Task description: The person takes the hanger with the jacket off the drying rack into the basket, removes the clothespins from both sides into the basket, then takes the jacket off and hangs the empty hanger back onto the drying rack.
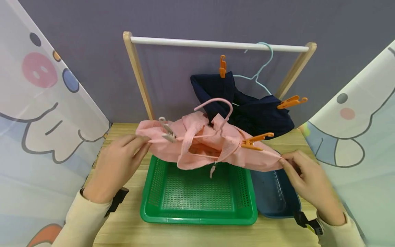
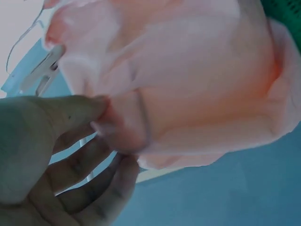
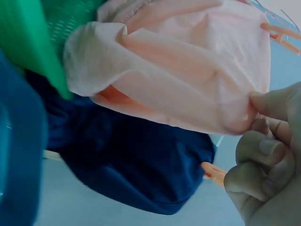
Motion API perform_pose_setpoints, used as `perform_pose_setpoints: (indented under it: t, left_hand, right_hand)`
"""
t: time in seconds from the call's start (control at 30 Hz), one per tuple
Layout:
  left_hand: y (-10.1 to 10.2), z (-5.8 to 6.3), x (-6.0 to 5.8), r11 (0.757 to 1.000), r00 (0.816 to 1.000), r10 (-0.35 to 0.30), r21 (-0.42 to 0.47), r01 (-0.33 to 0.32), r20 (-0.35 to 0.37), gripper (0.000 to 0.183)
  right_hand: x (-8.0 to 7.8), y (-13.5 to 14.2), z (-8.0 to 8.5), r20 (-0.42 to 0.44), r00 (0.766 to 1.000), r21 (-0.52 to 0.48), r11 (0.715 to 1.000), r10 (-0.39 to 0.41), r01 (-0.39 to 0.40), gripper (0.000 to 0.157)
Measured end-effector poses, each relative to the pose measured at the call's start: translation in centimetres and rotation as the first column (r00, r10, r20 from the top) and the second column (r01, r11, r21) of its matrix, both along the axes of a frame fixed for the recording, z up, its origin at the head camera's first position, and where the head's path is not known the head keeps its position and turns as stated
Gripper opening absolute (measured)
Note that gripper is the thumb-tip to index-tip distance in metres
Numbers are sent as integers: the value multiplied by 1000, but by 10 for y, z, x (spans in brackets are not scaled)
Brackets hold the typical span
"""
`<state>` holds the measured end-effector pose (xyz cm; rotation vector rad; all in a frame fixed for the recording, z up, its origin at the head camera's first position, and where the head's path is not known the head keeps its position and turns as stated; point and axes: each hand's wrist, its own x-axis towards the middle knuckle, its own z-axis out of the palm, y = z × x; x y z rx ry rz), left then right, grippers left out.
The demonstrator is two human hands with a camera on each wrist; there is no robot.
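A pink zip-up garment [image 1: 163, 149] is spread sideways in the head view, with a pink hanger [image 1: 230, 111] inside its open neck. My left hand [image 1: 115, 168] pinches the garment's left end between thumb and fingers. At the other end, my right hand [image 1: 311, 181] pinches the fabric, its remaining fingers curled in the right wrist view. A whitish clothespin [image 1: 168, 133] is clipped on the left part, and an orange clothespin [image 1: 254, 141] on the right part. The zipper pull [image 1: 213, 168] dangles at the front, above a green basket [image 1: 197, 220].
Behind stands a rack with a white rail [image 1: 191, 42]. A dark navy garment [image 1: 259, 118] hangs there on a light blue hanger [image 1: 261, 68], with orange clothespins [image 1: 223, 67] on it. A dark blue bin [image 1: 277, 214] sits right of the basket. Patterned curtains [image 1: 61, 137] flank both sides.
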<state>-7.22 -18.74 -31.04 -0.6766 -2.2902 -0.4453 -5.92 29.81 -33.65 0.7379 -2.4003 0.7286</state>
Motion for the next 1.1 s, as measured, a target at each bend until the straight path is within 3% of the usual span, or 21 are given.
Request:
perform_pose_setpoints:
  t: [0.07,0.17,0.23,0.47,0.7,0.9,1.1]
  left_hand:
    - [-5,-9,14,1000,999,-7,-11,7,41,27]
    - [-10,-22,31,1000,996,-20,-8,21,88,42]
    - [-11,-32,39,1000,993,-24,-3,25,117,44]
    - [-13,-60,57,1000,969,9,17,-14,247,9]
    - [-11,-76,63,999,923,33,-6,-34,384,21]
    - [-13,-87,60,1000,917,23,-2,-24,398,19]
    - [-13,-94,57,999,920,21,21,-32,392,18]
  right_hand:
    - [6,-1,-9,24,999,-2,1000,30,-30,2]
    - [14,-2,-24,87,992,-13,996,91,-90,13]
    - [17,-3,-33,112,986,-16,992,124,-123,17]
    - [24,-5,-55,231,961,-2,988,154,-157,40]
    - [27,-6,-71,293,949,27,992,114,-127,43]
    - [26,-9,-80,312,943,14,992,118,-129,41]
    - [24,-12,-82,285,952,4,993,109,-115,42]
